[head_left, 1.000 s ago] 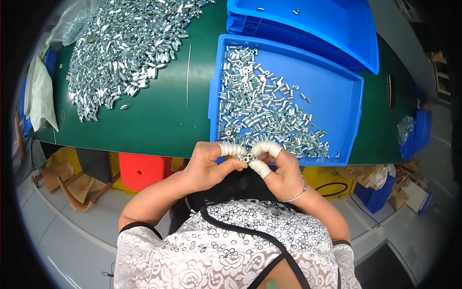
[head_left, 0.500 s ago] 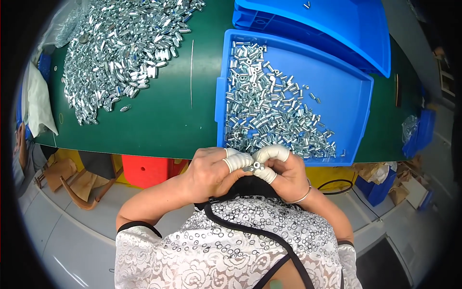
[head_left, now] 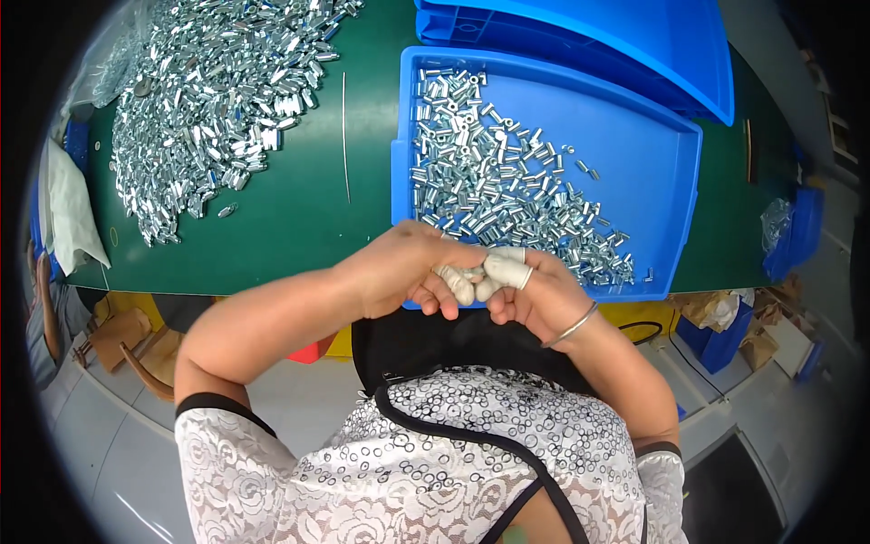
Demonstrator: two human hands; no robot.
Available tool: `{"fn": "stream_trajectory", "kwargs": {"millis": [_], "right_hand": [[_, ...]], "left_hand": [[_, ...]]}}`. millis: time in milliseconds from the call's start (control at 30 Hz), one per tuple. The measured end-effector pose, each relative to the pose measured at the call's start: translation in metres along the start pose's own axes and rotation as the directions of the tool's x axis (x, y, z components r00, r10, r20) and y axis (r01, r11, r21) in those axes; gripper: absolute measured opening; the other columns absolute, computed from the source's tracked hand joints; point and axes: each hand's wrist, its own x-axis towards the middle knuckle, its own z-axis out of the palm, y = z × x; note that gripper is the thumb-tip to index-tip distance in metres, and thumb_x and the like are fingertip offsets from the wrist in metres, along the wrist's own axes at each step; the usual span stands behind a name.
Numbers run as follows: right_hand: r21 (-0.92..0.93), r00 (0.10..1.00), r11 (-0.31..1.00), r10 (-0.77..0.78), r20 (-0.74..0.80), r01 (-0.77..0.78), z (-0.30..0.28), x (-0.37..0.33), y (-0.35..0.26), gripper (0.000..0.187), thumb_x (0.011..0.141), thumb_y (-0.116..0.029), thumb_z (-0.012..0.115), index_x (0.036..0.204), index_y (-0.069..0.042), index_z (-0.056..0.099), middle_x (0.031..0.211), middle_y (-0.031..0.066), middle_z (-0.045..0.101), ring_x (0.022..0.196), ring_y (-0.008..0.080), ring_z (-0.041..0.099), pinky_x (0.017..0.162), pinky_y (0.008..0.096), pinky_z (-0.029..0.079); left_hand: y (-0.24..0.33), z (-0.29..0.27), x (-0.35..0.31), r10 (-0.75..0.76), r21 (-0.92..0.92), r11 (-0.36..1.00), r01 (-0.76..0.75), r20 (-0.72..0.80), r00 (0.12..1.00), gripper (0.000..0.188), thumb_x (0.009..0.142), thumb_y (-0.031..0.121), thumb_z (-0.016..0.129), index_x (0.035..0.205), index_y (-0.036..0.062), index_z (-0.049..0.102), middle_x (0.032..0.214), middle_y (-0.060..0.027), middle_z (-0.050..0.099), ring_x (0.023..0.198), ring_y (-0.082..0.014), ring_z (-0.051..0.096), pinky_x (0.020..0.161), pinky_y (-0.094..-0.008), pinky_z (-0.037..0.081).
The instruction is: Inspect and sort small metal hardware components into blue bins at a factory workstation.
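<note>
My left hand [head_left: 408, 267] and my right hand [head_left: 548, 295] meet over the near edge of a blue tray [head_left: 625, 150], their fingertips pressed together. White finger covers [head_left: 509, 268] wrap several of the fingers on both hands. Both hands are closed, and whatever lies between the fingertips is hidden. Short, hollow, silvery metal sleeves [head_left: 489, 172] lie heaped in the tray, thickest on its left and near sides.
A big pile of shiny metal pieces [head_left: 208, 100] covers the far left of the green table [head_left: 290, 218]. Beside it lies a thin metal rod [head_left: 345, 136]. Another blue tray [head_left: 598, 36] stands behind the first. Below the table's right end is a blue bin [head_left: 716, 340].
Both hands have moved up and away from my body, turning over at the wrists. A small hollow metal piece seen between the fingertips before is now out of sight. The view has shifted slightly.
</note>
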Motion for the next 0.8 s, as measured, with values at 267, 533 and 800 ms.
{"fn": "stream_trajectory", "kwargs": {"millis": [267,533,800], "right_hand": [[0.127,0.996,0.989,0.072,0.048,-0.078,-0.03,-0.009,0.002,0.022,0.088,-0.025,0.057,0.091,-0.003,0.061,0.076,0.0016,0.06,0.059,0.0062,0.055,0.052,0.0207,0.047],[0.082,0.999,0.995,0.05,-0.012,-0.049,-0.033,-0.014,-0.015,0.02,0.087,-0.023,0.059,0.09,-0.002,0.061,0.076,0.0015,0.06,0.059,0.0059,0.054,0.051,0.021,0.046],[-0.607,0.542,0.441,-0.84,-0.021,0.661,-0.05,-0.007,-0.16,0.018,0.082,-0.002,0.059,0.1,-0.002,0.059,0.081,0.0047,0.063,0.062,0.0087,0.056,0.052,0.0222,0.046]], "left_hand": [[0.007,0.024,0.02,-0.201,-0.031,0.979,0.2,-0.028,0.979,0.029,0.088,0.026,0.054,0.091,-0.002,0.061,0.072,-0.0106,0.063,0.052,-0.0171,0.06,0.041,-0.0221,0.043],[0.022,0.029,0.027,-0.215,-0.082,0.972,0.22,0.066,0.974,0.029,0.089,0.025,0.053,0.095,-0.0025,0.06,0.074,-0.0108,0.063,0.055,-0.0176,0.061,0.044,-0.0228,0.047],[0.155,0.087,0.045,0.587,0.371,0.766,-0.525,-0.072,0.806,0.026,0.089,0.017,0.056,0.099,-0.0065,0.057,0.082,-0.0121,0.064,0.066,-0.0172,0.065,0.061,-0.0258,0.055]]}}
